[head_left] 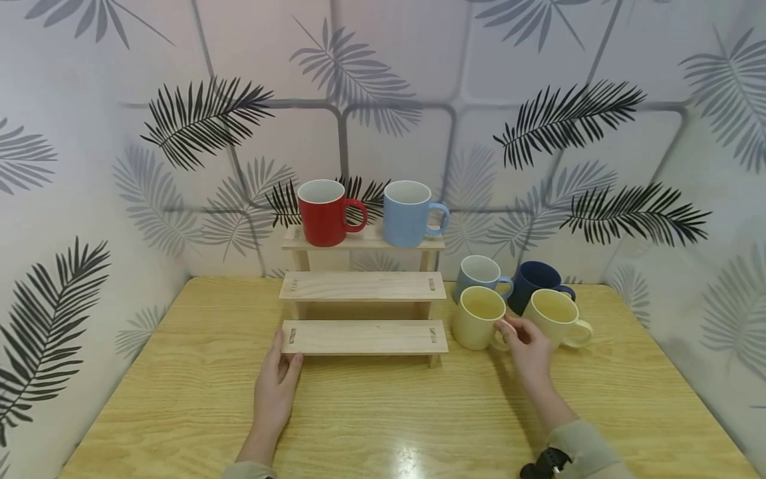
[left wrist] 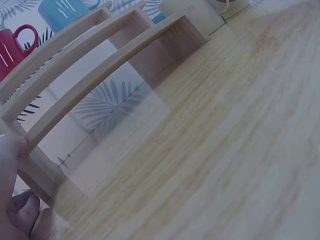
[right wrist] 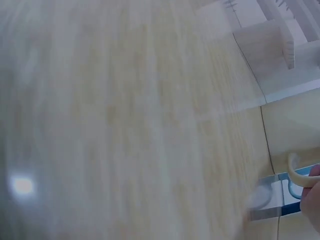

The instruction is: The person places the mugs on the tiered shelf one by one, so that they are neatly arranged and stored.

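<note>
My left hand [head_left: 275, 386] grips the left end of the lowest step of a three-step wooden rack [head_left: 365, 338], its thumb at the front edge. In the left wrist view that hand [left wrist: 11, 175] is partly cut off at the rack's side [left wrist: 37, 172]. Right of the rack, my right hand [head_left: 530, 352] pinches the handle of a pale yellow mug [head_left: 473, 329], which stands upright on the table. The right wrist view catches fingers [right wrist: 312, 200] on the yellow handle [right wrist: 300, 179]. A red mug [head_left: 322, 216] and a light blue mug [head_left: 405, 216] stand on the top step.
Behind the pinched mug stand another light blue mug [head_left: 463, 274] and a dark blue mug [head_left: 529, 283]. A second yellow mug [head_left: 550, 319] is right beside my right hand. All are on the wooden table [head_left: 383, 412], which meets a leaf-patterned wall [head_left: 395, 80].
</note>
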### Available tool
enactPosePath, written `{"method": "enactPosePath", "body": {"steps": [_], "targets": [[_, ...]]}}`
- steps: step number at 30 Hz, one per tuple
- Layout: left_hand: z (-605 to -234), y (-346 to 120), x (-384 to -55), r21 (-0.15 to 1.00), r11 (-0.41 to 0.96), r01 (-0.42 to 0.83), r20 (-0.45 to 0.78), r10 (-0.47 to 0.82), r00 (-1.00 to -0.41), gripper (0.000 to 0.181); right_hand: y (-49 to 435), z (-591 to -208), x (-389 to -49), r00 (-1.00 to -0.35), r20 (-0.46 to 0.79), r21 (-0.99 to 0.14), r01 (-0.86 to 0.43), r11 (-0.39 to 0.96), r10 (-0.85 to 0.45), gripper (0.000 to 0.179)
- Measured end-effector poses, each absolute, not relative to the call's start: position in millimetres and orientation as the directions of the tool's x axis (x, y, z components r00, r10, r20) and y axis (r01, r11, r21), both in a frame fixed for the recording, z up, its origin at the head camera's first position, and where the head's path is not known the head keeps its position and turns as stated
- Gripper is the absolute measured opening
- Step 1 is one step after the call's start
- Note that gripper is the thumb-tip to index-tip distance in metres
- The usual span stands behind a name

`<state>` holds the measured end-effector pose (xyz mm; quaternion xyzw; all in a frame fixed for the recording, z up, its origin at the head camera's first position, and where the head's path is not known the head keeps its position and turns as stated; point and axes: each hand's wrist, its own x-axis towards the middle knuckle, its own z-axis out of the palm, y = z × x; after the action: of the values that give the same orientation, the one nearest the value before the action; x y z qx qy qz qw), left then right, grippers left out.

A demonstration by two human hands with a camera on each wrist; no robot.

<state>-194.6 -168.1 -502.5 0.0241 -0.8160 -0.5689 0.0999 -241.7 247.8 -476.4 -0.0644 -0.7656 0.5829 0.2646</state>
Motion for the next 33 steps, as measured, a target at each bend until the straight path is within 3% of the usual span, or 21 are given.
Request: {"method": "enactPosePath", "body": {"steps": [3, 8, 11, 23, 33], "targets": [[-503, -168, -195, 0.935, 0.348, 0.072, 0.132, -0.152, -0.979, 0.069, 246, -480, -243, -0.857, 0.268, -0.959, -0.193, 0.208, 0.44, 0.023], [-504, -169, -195, 0.936, 0.344, 0.073, 0.132, -0.153, -0.979, 0.069, 243, -481, -245, -0.894, 0.117, -0.959, -0.215, -0.186, 0.433, 0.01], [-502, -169, -194, 0.937, 0.341, 0.073, 0.131, -0.153, -0.979, 0.068, 242, -481, -246, -0.915, 0.062, -0.912, -0.214, -0.349, 0.398, 0.024], [-500, -168, -195, 0.948, 0.308, 0.073, 0.126, -0.154, -0.98, 0.066, 239, -469, -247, -0.913, 0.017, -0.845, -0.23, -0.482, 0.408, 0.026], [-499, -169, -194, 0.948, 0.314, 0.051, 0.105, -0.16, -0.982, 0.064, 239, -451, -240, -0.91, -0.001, -0.863, -0.209, -0.459, 0.416, 0.027]]}}
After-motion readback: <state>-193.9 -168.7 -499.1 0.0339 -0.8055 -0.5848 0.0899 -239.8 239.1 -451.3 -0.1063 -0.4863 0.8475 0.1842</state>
